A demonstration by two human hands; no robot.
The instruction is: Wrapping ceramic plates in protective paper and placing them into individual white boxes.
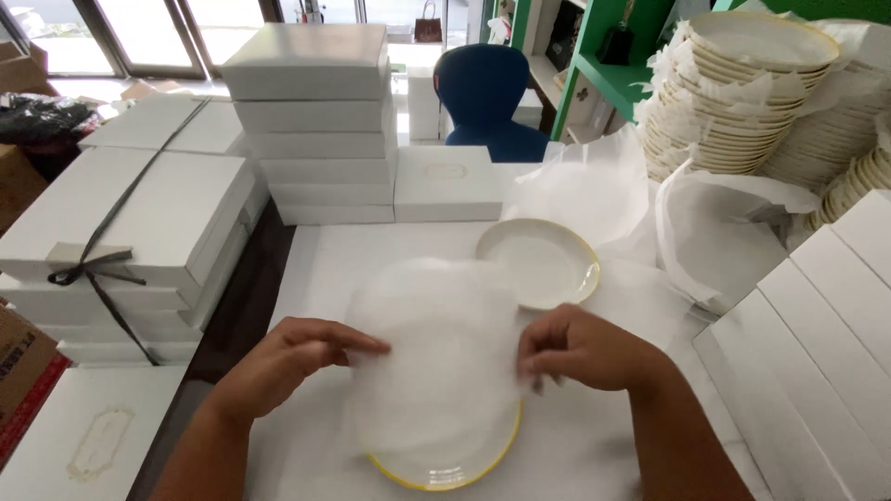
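- Your left hand (288,357) and right hand (580,348) each pinched an edge of the tissue sheet (432,357), left fingers at its left rim and right fingers at its right rim.
- The sheet lay spread over the near plate (445,468), which sat on the white table (575,445) right in front of you; only the plate's yellow rim showed below the sheet.
- By my reading, you were at the covering step: the tissue was on the plate but not yet smoothed or centred.
- The next move, I'd judge, called for a light pull from both hands so the sheet sat flat and covered the whole rim without tearing.
- A second plate (540,263) stood bare just behind, apart from the first.
- More plates were stacked (733,93) at your far right, with white boxes (311,121) piled behind and to the left.
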